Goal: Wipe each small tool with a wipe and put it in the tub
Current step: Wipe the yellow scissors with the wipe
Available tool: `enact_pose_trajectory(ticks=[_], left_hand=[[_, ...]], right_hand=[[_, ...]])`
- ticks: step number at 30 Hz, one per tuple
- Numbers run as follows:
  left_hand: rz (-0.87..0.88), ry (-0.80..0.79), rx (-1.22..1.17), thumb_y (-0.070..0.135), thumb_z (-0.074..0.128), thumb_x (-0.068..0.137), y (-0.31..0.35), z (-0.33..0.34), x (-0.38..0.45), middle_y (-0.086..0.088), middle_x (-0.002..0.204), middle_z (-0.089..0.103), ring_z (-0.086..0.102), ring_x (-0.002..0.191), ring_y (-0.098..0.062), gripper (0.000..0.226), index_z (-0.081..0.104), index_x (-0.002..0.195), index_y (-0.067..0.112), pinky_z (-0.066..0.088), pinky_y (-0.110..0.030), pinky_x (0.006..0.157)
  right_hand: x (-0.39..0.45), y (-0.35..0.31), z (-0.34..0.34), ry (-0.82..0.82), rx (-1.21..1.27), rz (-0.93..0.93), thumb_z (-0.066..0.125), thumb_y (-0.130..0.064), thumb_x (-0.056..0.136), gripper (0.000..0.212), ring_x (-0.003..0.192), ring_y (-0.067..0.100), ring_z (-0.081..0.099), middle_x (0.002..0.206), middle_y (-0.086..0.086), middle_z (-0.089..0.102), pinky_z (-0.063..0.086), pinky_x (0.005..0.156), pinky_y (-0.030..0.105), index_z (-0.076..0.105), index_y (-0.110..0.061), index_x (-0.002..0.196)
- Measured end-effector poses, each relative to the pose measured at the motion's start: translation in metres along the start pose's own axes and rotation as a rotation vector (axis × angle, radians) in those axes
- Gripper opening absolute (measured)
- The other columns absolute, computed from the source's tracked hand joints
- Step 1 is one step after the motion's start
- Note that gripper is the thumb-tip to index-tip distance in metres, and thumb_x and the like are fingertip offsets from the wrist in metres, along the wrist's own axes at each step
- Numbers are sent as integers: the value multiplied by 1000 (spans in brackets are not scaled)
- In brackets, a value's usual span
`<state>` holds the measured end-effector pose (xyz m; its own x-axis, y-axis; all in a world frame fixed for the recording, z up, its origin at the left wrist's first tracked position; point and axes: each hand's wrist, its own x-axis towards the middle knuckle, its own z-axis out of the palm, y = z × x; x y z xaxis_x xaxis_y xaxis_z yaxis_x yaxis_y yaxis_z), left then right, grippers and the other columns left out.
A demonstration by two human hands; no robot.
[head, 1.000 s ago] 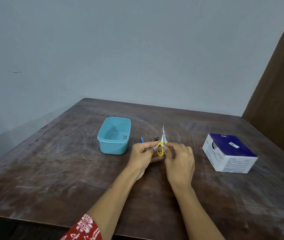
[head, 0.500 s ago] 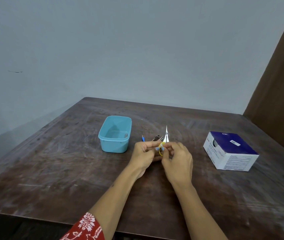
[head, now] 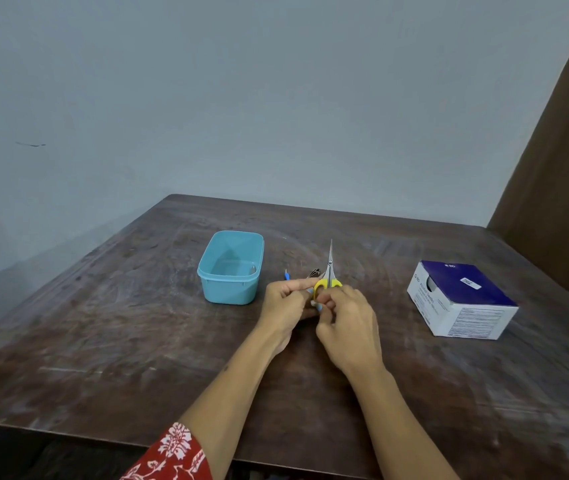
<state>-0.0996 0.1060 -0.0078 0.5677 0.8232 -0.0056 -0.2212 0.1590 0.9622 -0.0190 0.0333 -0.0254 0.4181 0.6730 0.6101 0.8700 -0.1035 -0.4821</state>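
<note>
Small scissors (head: 329,268) with yellow handles stand upright, blades closed and pointing away from me. My left hand (head: 288,303) and my right hand (head: 348,323) both pinch the handles just above the table. A light blue tub (head: 231,266) sits to the left of my hands; a small metal item shows inside near its right wall. Behind my left hand lie a blue-tipped tool (head: 286,274) and a dark metal tool (head: 314,273), mostly hidden. No wipe is clearly visible in my fingers.
A white and dark blue box of wipes (head: 463,299) stands at the right on the dark wooden table (head: 103,341). A grey wall rises behind the table, and a brown panel stands at the far right.
The scissors have turned from a slight tilt to upright and more of the yellow handles shows. Both hands stay together in the same place.
</note>
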Motion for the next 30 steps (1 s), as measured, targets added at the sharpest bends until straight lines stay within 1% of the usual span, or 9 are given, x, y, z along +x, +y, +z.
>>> enact_pose_trajectory(ticks=[3, 6, 8, 11, 15, 21, 26, 27, 30], left_hand=[[5, 6, -7, -6, 55, 87, -1, 1, 0, -9, 84, 69, 65, 67, -11, 23, 65, 107, -4, 56, -19, 61], [-12, -3, -53, -8, 58, 84, -1, 2, 0, -12, 86, 69, 69, 68, -10, 24, 64, 108, -7, 57, -21, 61], [-13, -22, -56, -7, 59, 84, 0, 2, -1, -12, 86, 69, 68, 71, -12, 24, 64, 107, -8, 59, -25, 66], [2, -8, -41, -8, 57, 85, -1, 2, -1, -10, 85, 69, 67, 72, -12, 23, 64, 106, -6, 59, -23, 65], [23, 20, -24, -8, 52, 88, -1, 1, 0, -11, 89, 70, 67, 75, -14, 24, 64, 108, -6, 58, -23, 68], [-21, -59, 20, -7, 55, 86, 1, 3, -4, -10, 83, 67, 66, 70, -11, 23, 64, 108, -7, 59, -26, 68], [1, 4, -4, -9, 55, 86, 0, 2, -2, 2, 69, 72, 68, 65, -7, 23, 64, 108, -7, 56, -19, 59], [0, 4, -6, -9, 55, 86, 0, 1, -2, 2, 69, 72, 68, 66, -8, 23, 64, 107, -7, 57, -20, 60], [-9, -33, 17, -8, 55, 86, 1, 2, -4, -8, 80, 69, 67, 72, -13, 23, 64, 107, -8, 59, -25, 65]], right_hand=[[0, -1, 0, 23, 36, 18, 58, 1, 72, 13, 73, 15, 49, 74, -7, 52, 41, 63, 28, 62, -11, 76], [1, -2, -1, 222, 84, 43, 60, 0, 76, 14, 77, 20, 54, 80, 0, 59, 46, 64, 31, 64, -11, 82], [3, 0, -1, 285, 58, 49, 63, -1, 80, 13, 79, 22, 55, 84, 3, 62, 45, 66, 30, 67, -11, 87], [4, 3, 2, 216, 29, 50, 66, -4, 78, 11, 77, 24, 58, 83, 4, 65, 49, 65, 33, 70, -11, 86], [0, 2, 4, 153, 28, 82, 70, -8, 70, 5, 66, 21, 59, 70, 2, 65, 51, 60, 34, 69, -10, 75], [7, 4, 0, 308, 67, 53, 69, -4, 78, 9, 73, 26, 61, 80, 7, 67, 52, 64, 36, 70, -8, 87], [2, 1, 2, 218, 71, 127, 74, -12, 72, 6, 64, 23, 60, 69, 3, 64, 52, 60, 36, 69, -11, 75], [2, 1, 2, 217, 74, 121, 73, -12, 73, 5, 65, 23, 60, 70, 3, 65, 52, 61, 37, 69, -10, 76], [5, 3, 1, 258, 88, 74, 68, -7, 80, 8, 74, 24, 60, 81, 5, 66, 53, 66, 39, 70, -9, 87]])
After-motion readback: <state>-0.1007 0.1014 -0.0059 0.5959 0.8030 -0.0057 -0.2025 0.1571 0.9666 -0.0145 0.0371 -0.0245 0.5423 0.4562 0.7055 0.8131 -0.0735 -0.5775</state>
